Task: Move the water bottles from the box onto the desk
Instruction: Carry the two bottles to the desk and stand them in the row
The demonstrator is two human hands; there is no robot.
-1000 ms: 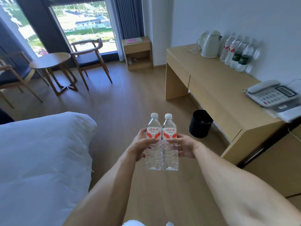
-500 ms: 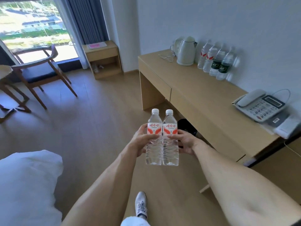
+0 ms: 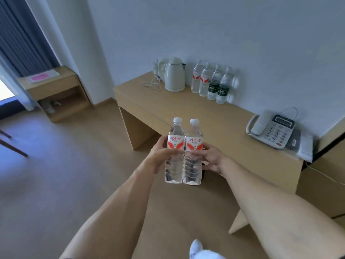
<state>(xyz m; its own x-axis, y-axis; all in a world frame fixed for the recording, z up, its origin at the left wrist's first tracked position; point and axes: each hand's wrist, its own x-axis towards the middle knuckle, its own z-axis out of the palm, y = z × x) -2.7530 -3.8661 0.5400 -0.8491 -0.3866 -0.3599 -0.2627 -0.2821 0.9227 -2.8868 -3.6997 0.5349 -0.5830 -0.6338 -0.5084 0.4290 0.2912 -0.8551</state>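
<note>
Held bottles: two, red-labelled, upright and touching at frame centre – left bottle (image 3: 175, 152), right bottle (image 3: 193, 153).
Grip: left hand (image 3: 158, 158) curled round one, right hand (image 3: 212, 159) round the other; fingers partly hidden.
Desk (image 3: 220, 126): four bottles (image 3: 210, 83) by kettle (image 3: 174, 74), upper centre.
Telephone (image 3: 273, 130): one; print blurred.
</note>
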